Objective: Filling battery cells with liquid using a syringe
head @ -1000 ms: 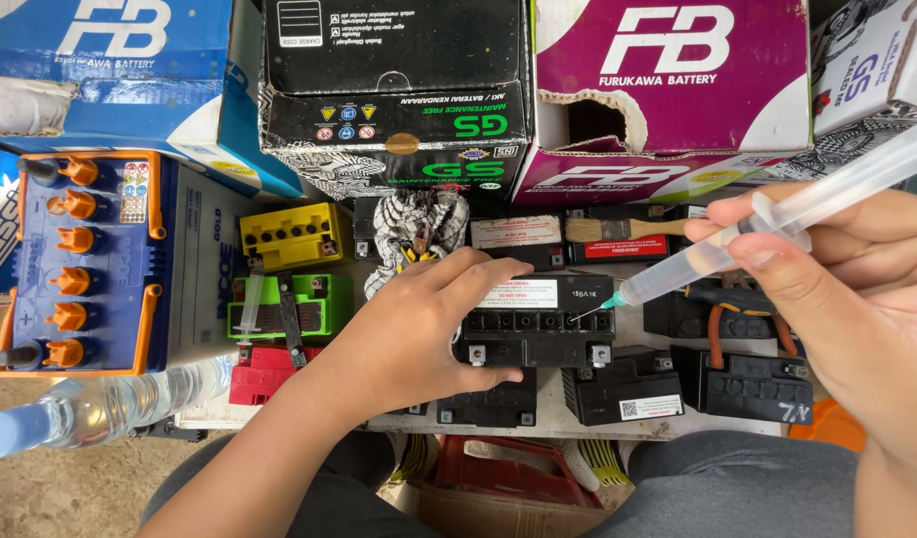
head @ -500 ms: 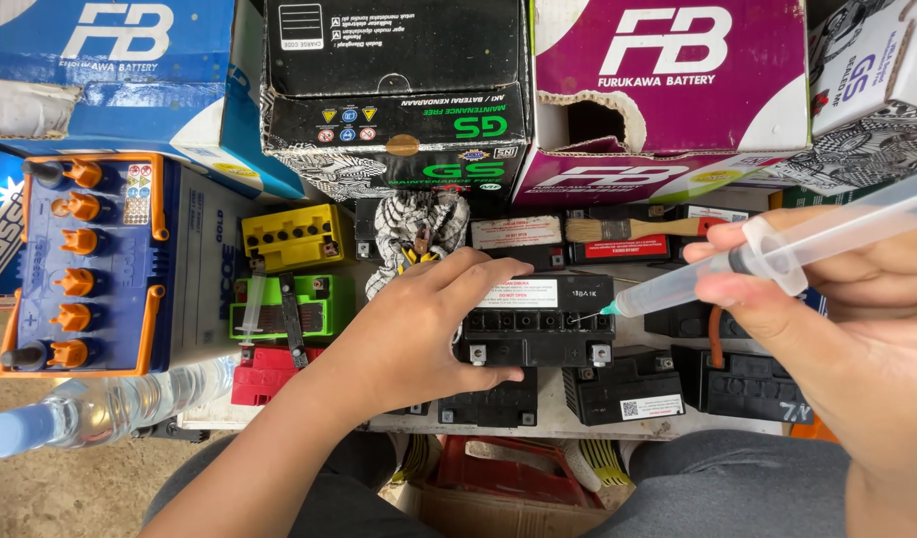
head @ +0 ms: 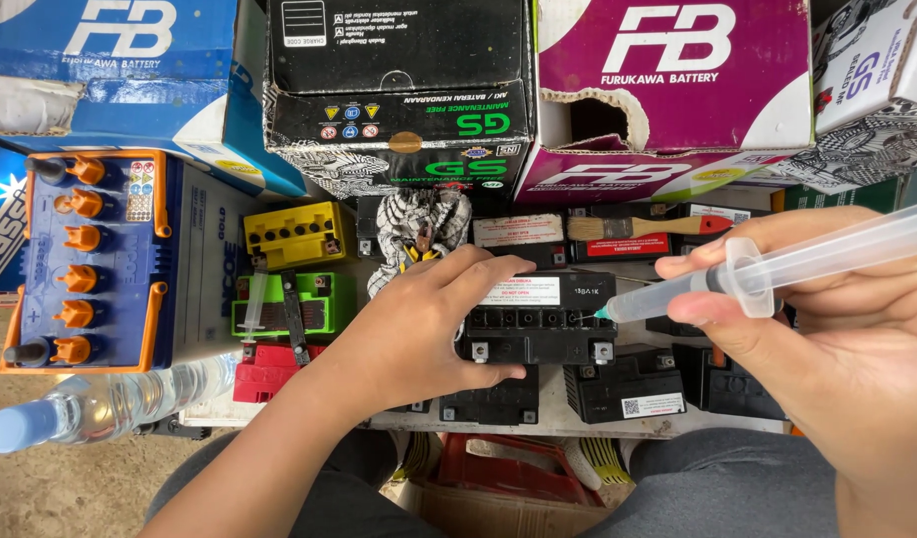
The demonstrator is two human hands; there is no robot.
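We are in a battery repair workshop: small motorcycle batteries (head: 538, 319) crowd the bench (head: 553, 408), a large blue battery (head: 85, 264) sits left, and cardboard battery boxes (head: 398, 90) stack far behind.

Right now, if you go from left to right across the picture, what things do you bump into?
Clear water bottle → big blue battery with orange caps → green battery → left hand → black battery → syringe in the right hand.

Along the back stand a blue-and-white cardboard box (head: 110, 60), a black cardboard box with green lettering (head: 398, 90) and a magenta-and-white cardboard box (head: 677, 90). A white rectangular label (head: 519, 292) sits on the black battery (head: 538, 324).
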